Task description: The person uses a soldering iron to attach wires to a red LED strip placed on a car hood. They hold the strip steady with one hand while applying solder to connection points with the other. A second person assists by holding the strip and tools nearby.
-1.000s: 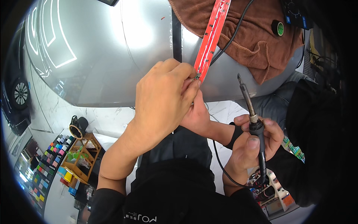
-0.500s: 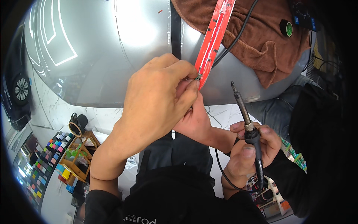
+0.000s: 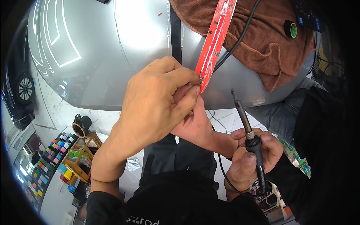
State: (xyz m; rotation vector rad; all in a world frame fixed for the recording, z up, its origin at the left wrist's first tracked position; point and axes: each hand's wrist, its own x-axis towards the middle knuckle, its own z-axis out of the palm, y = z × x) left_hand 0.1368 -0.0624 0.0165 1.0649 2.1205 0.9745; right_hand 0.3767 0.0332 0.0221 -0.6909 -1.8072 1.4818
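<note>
My left hand (image 3: 157, 101) reaches over the middle, thumb and forefinger pinched at the near end of a long red strip (image 3: 210, 48). This strip has a pale line down it and black marks; the tiny piece between the fingertips is too small to make out. Behind my left hand, a co-worker's hand (image 3: 195, 125) comes in from the right, its fingers at the same end, partly hidden. My right hand (image 3: 249, 159) holds a soldering iron (image 3: 255, 150) by its black handle. The metal tip points up and away, apart from the strip.
A glossy silver car panel (image 3: 93, 75) lies ahead, with a brown towel (image 3: 262, 56) at its right. A black cable (image 3: 240, 35) crosses the towel near a small round green-faced item (image 3: 290, 29). Shelves (image 3: 80, 155) and colourful bottles (image 3: 50, 157) stand left.
The view has shifted slightly. The soldering iron's tip sits a little lower and nearer. My left hand keeps its pinch at the strip's end.
</note>
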